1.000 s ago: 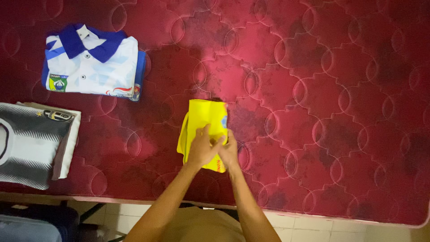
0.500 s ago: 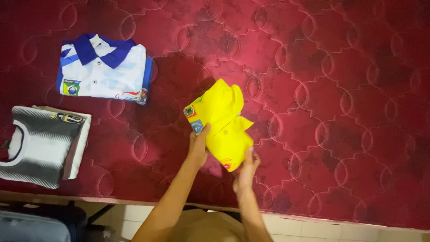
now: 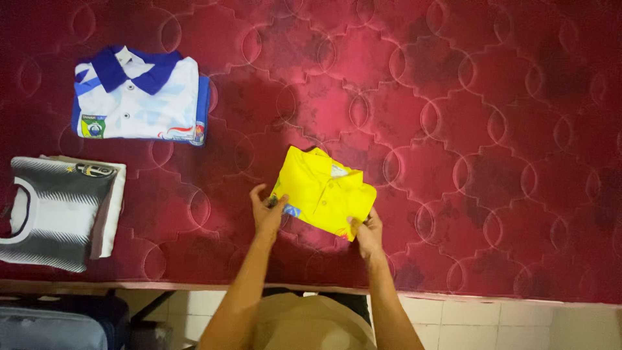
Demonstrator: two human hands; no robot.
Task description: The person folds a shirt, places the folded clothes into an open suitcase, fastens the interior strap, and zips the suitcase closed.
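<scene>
A folded yellow polo shirt [image 3: 322, 192] lies collar-up on the dark red quilted mattress [image 3: 453, 129], near its front edge. My left hand [image 3: 266, 211] grips the shirt's lower left corner. The lower right corner is held by my right hand [image 3: 367, 233]. The shirt sits slightly tilted, with its collar pointing away from me.
A folded white polo with a blue collar [image 3: 138, 96] lies at the back left. A folded black-and-white striped shirt [image 3: 57, 210] rests at the left edge on top of another garment. Tiled floor [image 3: 492, 327] and a dark bag [image 3: 52, 324] show below the mattress edge.
The yellow shirt was turned over and rotated so its collar and front now face up. My hands moved apart from its middle to its two near corners.
</scene>
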